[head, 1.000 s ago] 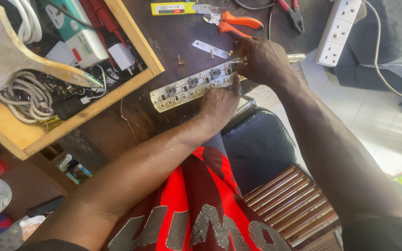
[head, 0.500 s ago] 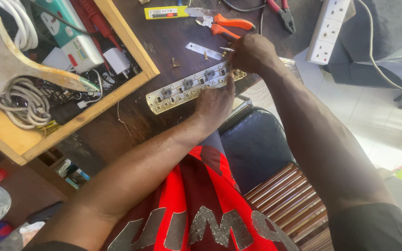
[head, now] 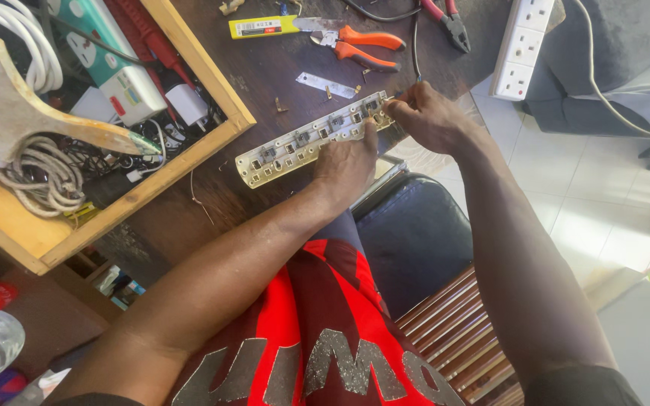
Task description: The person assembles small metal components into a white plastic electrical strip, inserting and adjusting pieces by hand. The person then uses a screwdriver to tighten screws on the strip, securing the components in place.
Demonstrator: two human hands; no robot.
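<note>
left hand pins the opened power strip flat at the dark table edge, fingers pressed on it. right hand pinched at the strip's far end, prob. w/ a small tool, can't tell. looks mid-refit of contacts; next needs steady, fine fingertip work.

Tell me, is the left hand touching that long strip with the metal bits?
Touching. The head view shows the left hand pressed on the opened power strip, its fingers lying over the strip's near edge.
</note>
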